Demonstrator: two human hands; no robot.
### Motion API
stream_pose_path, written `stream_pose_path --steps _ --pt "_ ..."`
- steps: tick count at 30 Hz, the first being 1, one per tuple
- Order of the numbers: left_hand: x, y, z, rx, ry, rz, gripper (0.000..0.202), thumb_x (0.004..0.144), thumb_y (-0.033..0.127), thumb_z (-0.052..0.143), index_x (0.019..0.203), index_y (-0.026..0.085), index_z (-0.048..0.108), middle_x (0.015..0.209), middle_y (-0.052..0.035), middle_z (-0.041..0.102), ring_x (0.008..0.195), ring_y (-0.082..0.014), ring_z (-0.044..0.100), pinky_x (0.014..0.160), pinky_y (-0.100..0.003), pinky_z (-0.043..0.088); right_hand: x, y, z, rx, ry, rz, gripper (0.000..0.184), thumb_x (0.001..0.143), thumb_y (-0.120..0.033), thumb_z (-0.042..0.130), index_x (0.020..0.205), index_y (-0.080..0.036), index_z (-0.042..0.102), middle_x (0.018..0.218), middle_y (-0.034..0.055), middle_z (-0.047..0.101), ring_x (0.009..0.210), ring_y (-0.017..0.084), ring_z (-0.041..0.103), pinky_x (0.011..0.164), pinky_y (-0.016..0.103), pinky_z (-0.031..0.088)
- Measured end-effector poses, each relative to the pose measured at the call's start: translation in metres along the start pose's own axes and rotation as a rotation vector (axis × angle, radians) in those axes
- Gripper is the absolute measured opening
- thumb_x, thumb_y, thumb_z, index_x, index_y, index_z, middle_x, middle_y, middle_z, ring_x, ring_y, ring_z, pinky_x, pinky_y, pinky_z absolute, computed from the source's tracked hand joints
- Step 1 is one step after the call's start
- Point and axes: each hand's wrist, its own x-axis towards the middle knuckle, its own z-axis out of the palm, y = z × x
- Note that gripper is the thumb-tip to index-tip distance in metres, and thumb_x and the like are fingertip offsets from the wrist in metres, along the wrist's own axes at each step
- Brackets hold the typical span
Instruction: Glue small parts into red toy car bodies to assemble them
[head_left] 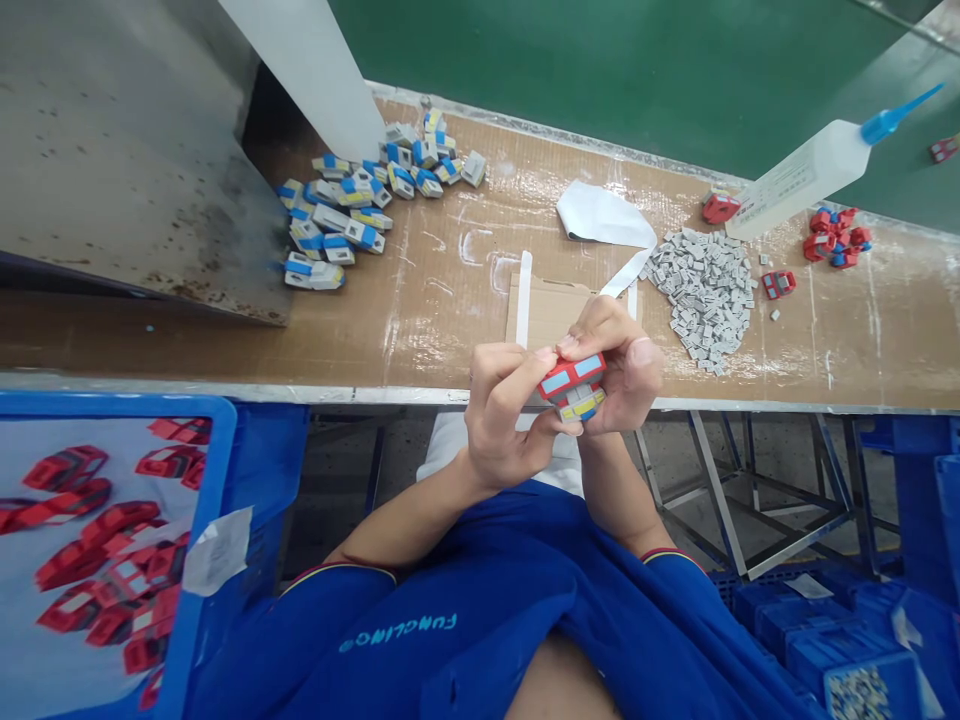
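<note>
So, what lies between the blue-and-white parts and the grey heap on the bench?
Head view: a cardboard sheet, a white strip and a folded white paper.

A long workbench topped with scuffed brown board runs in front of a green wall, with a stained grey metal panel at its left end, a steel frame beneath it, and a grey floor below.

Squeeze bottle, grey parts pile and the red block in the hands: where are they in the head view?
Squeeze bottle (799,180): head view, on its white body.
Grey parts pile (701,295): head view, on the pile's middle.
Red block (571,378): head view, on its red front face.
</note>
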Motion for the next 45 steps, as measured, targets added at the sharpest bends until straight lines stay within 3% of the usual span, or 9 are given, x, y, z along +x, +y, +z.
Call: stream_pose_path --steps 5,8,15,23,28,32,35,41,45 --pt "-0.001 0.000 -0.001 0.010 -0.020 -0.040 0.043 0.111 0.055 0.053 0.145 0.029 0.057 0.105 -0.0067 0.066 0.094 -0.0209 0.065 0.075 -0.037 0.060 -0.002 0.001 0.001 -0.005 -0.002 -0.011 0.050 0.102 -0.058 0.042 0.067 -0.029 0.061 0.063 0.0030 0.049 0.057 0.021 0.041 0.054 0.043 0.041" --pt "0.000 0.001 -0.002 -0.002 -0.025 -0.040 0.042 0.111 0.051 0.054 0.145 0.027 0.058 0.106 -0.0079 0.066 0.094 -0.0210 0.065 0.077 -0.038 0.061 -0.002 0.001 0.002 0.041 0.000 -0.062 0.047 0.104 -0.053 0.043 0.069 -0.029 0.063 0.064 0.0026 0.048 0.057 0.021 0.041 0.056 0.043 0.042" --pt "0.000 -0.002 0.000 0.030 -0.013 -0.010 0.043 0.112 0.056 0.053 0.143 0.027 0.059 0.105 -0.0065 0.067 0.092 -0.0194 0.067 0.076 -0.035 0.059 -0.004 -0.004 0.003 -0.177 0.033 -0.028 0.059 0.108 -0.058 0.026 0.068 -0.029 0.059 0.063 0.0039 0.047 0.058 0.022 0.046 0.059 0.046 0.047" --pt "-0.003 -0.003 -0.001 0.030 -0.020 -0.028 0.052 0.110 0.066 0.048 0.143 0.027 0.058 0.104 -0.0061 0.067 0.091 -0.0198 0.067 0.077 -0.036 0.059 -0.005 0.002 -0.004 -0.152 -0.025 -0.003 0.065 0.108 -0.065 0.026 0.068 -0.029 0.062 0.062 0.0048 0.049 0.059 0.024 0.049 0.061 0.047 0.049" --pt "-0.003 -0.003 -0.002 -0.013 -0.023 -0.011 0.052 0.108 0.061 0.056 0.143 0.022 0.061 0.107 -0.0068 0.067 0.093 -0.0196 0.066 0.080 -0.035 0.061 -0.008 0.014 -0.012 -0.255 -0.065 -0.007 0.068 0.109 -0.063 0.017 0.068 -0.028 0.059 0.065 0.0057 0.047 0.061 0.024 0.049 0.063 0.047 0.049" --pt "-0.004 -0.003 -0.002 -0.033 -0.013 -0.015 0.048 0.109 0.053 0.059 0.143 0.020 0.062 0.108 -0.0074 0.067 0.095 -0.0195 0.066 0.083 -0.034 0.061 -0.009 0.021 -0.018 -0.358 -0.090 -0.041 0.056 0.109 -0.055 0.025 0.072 -0.029 0.058 0.068 0.0050 0.045 0.064 0.025 0.048 0.066 0.047 0.048" --pt "-0.004 -0.004 -0.002 -0.056 -0.006 -0.016 0.049 0.108 0.053 0.062 0.144 0.019 0.062 0.108 -0.0074 0.066 0.096 -0.0201 0.066 0.084 -0.035 0.062 -0.009 0.020 -0.017 -0.253 -0.148 -0.019 0.050 0.107 -0.055 0.034 0.074 -0.028 0.060 0.069 0.0052 0.044 0.065 0.025 0.046 0.066 0.047 0.047" --pt "-0.004 -0.005 -0.005 -0.096 -0.015 -0.014 0.051 0.107 0.049 0.065 0.148 0.019 0.061 0.115 -0.0093 0.069 0.110 -0.0230 0.074 0.088 -0.036 0.066 -0.006 0.012 -0.007 -0.179 -0.062 -0.051 0.063 0.108 -0.060 0.018 0.071 -0.029 0.059 0.067 0.0057 0.046 0.061 0.024 0.044 0.062 0.046 0.045" --pt "-0.004 -0.004 -0.006 -0.067 -0.012 -0.016 0.051 0.108 0.050 0.063 0.152 0.023 0.058 0.118 -0.0091 0.070 0.114 -0.0234 0.076 0.088 -0.036 0.069 -0.006 0.014 -0.007 -0.250 -0.078 0.003 0.058 0.108 -0.058 0.026 0.068 -0.029 0.056 0.066 0.0039 0.044 0.060 0.023 0.044 0.064 0.047 0.047"
